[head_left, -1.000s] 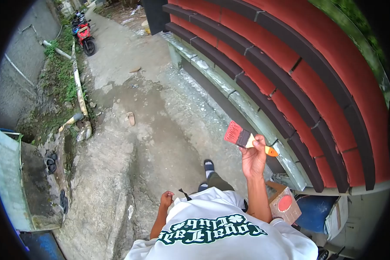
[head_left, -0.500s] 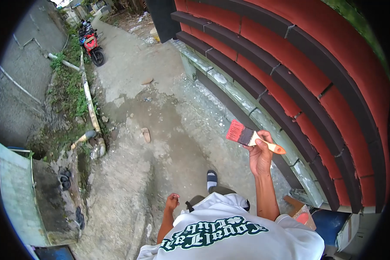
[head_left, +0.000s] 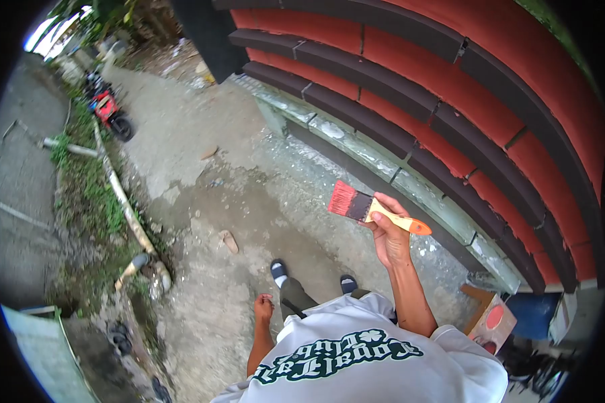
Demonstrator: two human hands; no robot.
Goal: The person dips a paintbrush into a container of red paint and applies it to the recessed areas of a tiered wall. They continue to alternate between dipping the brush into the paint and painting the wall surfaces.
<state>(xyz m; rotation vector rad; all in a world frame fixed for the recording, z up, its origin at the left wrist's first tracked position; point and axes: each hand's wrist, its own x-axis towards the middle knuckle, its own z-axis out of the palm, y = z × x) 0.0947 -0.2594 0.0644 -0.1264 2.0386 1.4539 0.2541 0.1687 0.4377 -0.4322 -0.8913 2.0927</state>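
My right hand [head_left: 391, 238] grips a paintbrush [head_left: 368, 207] by its pale, orange-tipped handle. The brush is wide, its bristles coated in red paint and pointing left, with a dark band between bristles and handle. It is held in the air in front of the wall [head_left: 356, 60], which has red panels between dark brown ridges; the bristles are apart from it. Low at my side hangs my left hand [head_left: 264, 307], its fingers curled in and pressed together, with nothing visible in them.
A pale green ledge [head_left: 329, 131] runs along the wall's foot. On the concrete path lie a stray sandal [head_left: 229, 242] and a brown piece [head_left: 210, 153]. White pipes [head_left: 117, 191] edge the weeds at left. A red motorcycle [head_left: 107, 111] is parked farther off. A box [head_left: 492, 322] stands at lower right.
My view has turned, and both feet now show where one did before. The paintbrush stays in my right hand, a little farther left in view. My left hand still hangs low.
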